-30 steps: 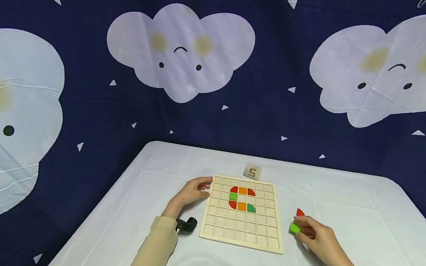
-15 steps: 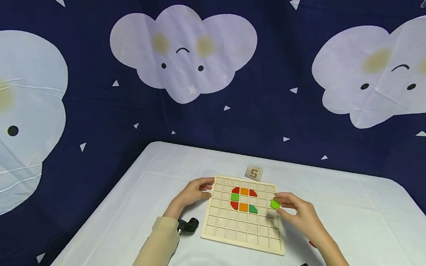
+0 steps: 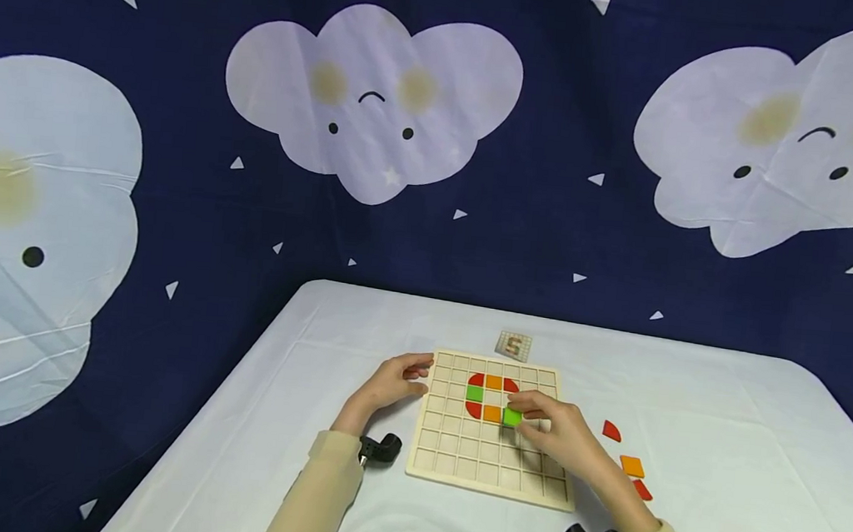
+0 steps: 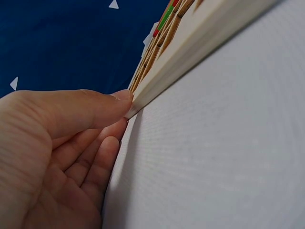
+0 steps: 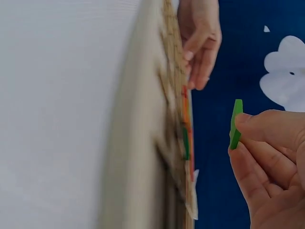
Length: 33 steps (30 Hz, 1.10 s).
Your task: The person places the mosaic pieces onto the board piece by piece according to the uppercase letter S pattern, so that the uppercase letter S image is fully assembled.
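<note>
My right hand (image 3: 562,434) pinches a bright green square tile (image 3: 511,417) between thumb and fingers. In the right wrist view the green tile (image 5: 235,125) is held edge-on, raised off the board. The pale wooden grid board (image 3: 456,462) lies beneath it in the head view. On the board, red quarter-round, orange square (image 3: 494,382) and green square (image 3: 474,393) pieces form a curved shape. A darker green quarter-round piece (image 5: 186,141) also shows in the right wrist view. At the board's left edge rests my left hand (image 4: 66,143), its thumb touching the rim and fingers loosely bent.
Right of the board lie an orange square tile (image 3: 632,466), a red quarter-round tile (image 3: 612,431) and another red tile (image 3: 642,489). A small patterned card (image 3: 514,346) sits behind the board. The white table (image 3: 750,458) meets a dark blue cloud-print backdrop (image 3: 532,266).
My right hand has carried the green square tile from the table at the right, leftward over the board to the placed pieces. Loose tiles have come into view. The left hand stays at the edge.
</note>
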{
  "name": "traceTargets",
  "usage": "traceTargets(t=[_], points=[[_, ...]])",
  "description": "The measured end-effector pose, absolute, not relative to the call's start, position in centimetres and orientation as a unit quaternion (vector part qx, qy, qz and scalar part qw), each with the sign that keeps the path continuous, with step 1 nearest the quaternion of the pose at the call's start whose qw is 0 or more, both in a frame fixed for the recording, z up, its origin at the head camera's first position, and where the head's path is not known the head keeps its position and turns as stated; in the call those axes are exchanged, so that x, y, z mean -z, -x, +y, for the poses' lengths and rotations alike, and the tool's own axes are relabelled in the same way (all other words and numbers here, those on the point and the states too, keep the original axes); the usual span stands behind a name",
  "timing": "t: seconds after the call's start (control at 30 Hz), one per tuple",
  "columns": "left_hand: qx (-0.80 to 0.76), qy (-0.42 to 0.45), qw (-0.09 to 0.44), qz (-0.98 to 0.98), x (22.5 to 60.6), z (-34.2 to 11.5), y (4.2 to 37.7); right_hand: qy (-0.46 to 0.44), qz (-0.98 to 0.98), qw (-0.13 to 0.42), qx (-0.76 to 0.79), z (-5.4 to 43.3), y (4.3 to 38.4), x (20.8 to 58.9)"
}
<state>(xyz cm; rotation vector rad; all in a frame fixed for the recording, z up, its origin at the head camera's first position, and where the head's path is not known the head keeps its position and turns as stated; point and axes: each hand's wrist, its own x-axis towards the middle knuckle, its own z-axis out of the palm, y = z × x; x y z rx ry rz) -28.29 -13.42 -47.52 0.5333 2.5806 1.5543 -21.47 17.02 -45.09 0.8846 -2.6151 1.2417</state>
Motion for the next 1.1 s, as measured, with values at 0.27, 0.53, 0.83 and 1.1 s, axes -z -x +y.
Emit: traceTargets(t=[0.27,0.53,0.83,1.1], points=[[-0.502,-0.171,0.041,0.847,47.4,-13.3,28.4,-0.290,-0.882,0.047,-0.368,16.6,21.5,46.1],[-0.504,-0.171,0.038,0.846,47.4,-13.4,28.4,-0.311,-0.892,0.062,-0.322,16.6,21.4,46.8],[-0.504,-0.169,0.042,0.846,47.5,-13.4,28.3,-0.315,-0.891,0.065,-0.322,16.6,21.1,47.0],[-0.511,-0.169,0.042,0.842,47.5,-13.3,28.4,-0.311,-0.888,0.070,-0.330,16.5,21.1,47.1]])
